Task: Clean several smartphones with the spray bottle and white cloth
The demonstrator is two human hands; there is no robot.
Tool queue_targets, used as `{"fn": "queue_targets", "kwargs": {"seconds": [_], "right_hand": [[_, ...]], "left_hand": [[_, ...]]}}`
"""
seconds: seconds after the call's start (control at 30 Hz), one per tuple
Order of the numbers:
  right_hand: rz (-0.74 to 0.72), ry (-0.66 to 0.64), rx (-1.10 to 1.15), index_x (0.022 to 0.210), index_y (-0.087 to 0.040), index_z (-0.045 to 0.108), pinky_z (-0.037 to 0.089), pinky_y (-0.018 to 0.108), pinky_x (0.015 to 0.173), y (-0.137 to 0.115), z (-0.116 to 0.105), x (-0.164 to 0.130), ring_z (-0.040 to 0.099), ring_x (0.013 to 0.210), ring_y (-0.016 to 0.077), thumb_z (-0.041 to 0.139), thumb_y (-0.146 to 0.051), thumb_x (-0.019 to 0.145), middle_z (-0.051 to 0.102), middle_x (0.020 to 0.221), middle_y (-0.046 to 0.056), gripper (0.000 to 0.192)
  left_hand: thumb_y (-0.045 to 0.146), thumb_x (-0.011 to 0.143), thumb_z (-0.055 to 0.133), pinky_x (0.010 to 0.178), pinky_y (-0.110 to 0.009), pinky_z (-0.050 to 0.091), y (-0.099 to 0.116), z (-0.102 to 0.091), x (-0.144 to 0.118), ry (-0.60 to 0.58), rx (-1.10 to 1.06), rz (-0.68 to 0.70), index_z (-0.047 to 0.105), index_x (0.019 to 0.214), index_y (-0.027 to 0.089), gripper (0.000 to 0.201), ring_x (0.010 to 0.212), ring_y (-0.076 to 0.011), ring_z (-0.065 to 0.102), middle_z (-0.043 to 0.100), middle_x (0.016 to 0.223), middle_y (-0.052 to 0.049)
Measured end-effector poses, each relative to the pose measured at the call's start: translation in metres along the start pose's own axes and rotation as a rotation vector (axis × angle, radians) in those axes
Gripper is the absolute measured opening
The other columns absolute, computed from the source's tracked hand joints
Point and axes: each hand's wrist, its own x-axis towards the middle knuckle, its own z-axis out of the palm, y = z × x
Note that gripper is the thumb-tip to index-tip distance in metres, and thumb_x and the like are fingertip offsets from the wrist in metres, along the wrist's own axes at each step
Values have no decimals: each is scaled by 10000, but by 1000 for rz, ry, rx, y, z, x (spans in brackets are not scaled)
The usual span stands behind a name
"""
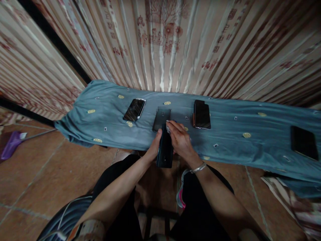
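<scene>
My left hand [154, 147] grips a dark phone [165, 150] from its left side, holding it tilted over the front edge of the cloth-covered surface. My right hand [180, 139] rests on the phone's top end with a small pale object pinched in its fingertips; what it is I cannot tell. A silver bangle sits on my right wrist. Just beyond the held phone lies another dark phone [161, 119], flat on the blue cloth [225, 134].
A white-edged phone [134, 109] lies to the left, a black phone on a brown case [201, 114] to the right, and a black phone [304, 142] far right. Patterned curtains hang behind. A tiled floor, a purple object [11, 144] and cables lie below.
</scene>
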Motion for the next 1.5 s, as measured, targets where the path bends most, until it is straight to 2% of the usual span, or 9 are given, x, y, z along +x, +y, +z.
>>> {"fn": "queue_targets", "kwargs": {"seconds": [0.1,0.2,0.43,0.63,0.8,1.07,1.27,1.37,1.5], "right_hand": [[38,12,-5,1305,-202,637,500,472,1039,9,2,-1,616,1168,252,363,-209,1005,672,1290,120,407],[51,30,-1,1298,-190,644,511,464,1023,15,4,-3,620,1154,251,370,-208,1004,679,1275,126,402],[34,13,-14,1349,-172,607,499,508,1048,10,8,-6,599,1211,271,352,-222,1014,651,1320,155,423],[-10,6,-48,1328,-188,631,492,494,1066,2,7,-9,597,1216,264,365,-164,996,655,1314,138,426],[-45,27,-52,1287,-162,657,506,475,1053,-2,4,-7,601,1194,262,373,-151,995,664,1291,150,408],[-72,18,-11,1320,-184,645,501,480,1073,-18,1,-5,594,1210,261,382,-146,997,672,1287,137,418],[-129,-19,57,1364,-206,614,520,468,1071,-35,1,-10,591,1212,250,381,-124,992,670,1283,119,447],[-178,-22,82,1360,-192,613,534,446,1056,-44,1,-15,598,1197,241,383,-102,987,674,1266,119,447],[-245,-49,100,1358,-153,605,535,433,1054,-56,1,-23,595,1206,245,405,-81,972,667,1272,144,441]], "left_hand": [[694,946,295,556,-285,540,9,2,-5,-4,85,-49,741,999,93,751,541,-186,659,712,626,-86],[706,944,239,558,-292,530,13,2,-5,-23,69,-59,755,944,90,804,530,-198,658,710,609,-112],[638,951,384,709,-338,565,15,0,-4,11,-157,-61,742,1098,103,660,625,-230,694,723,643,-82],[588,922,526,866,-320,564,21,5,-7,35,-267,-5,714,1178,123,563,891,-231,728,772,907,-85],[447,984,493,948,-307,537,14,10,-3,101,-264,51,673,1266,138,455,986,-204,714,769,1025,-72],[338,1002,493,1034,-267,481,9,12,2,103,-303,141,609,1369,165,422,1068,-164,695,750,1142,-68],[370,1031,402,965,-260,537,19,13,-5,100,-379,54,626,1333,106,459,995,-171,712,756,1039,-84],[424,1018,416,917,-255,561,21,5,-4,111,-334,14,664,1277,104,481,968,-193,721,756,934,-72],[465,1006,420,881,-256,568,22,-7,1,106,-270,38,702,1200,105,496,935,-204,730,750,836,-65]]}}
